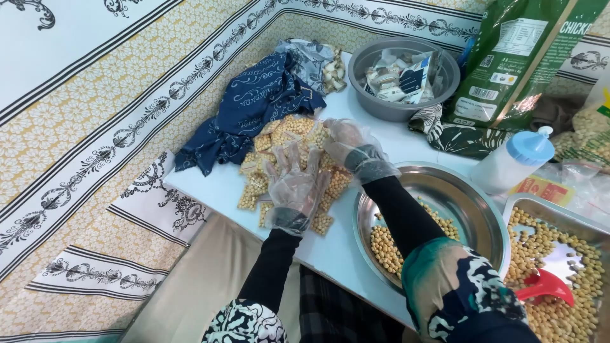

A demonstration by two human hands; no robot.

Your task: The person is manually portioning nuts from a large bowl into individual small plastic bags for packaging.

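Item: pile of small clear packets of chickpeas [289,168], on the white table [222,184] between the blue patterned cloth [254,105] and the steel bowl [483,216].
Handling: keep your palms flat and press lightly, so the packets spread without sliding off the near edge.
Left hand [293,187]: gloved, fingers splayed, released, resting on the pile's near side.
Right hand [349,143]: gloved, loosely curled over the far packets; whether it grasps one, you cannot tell. Both forearms reach forward.
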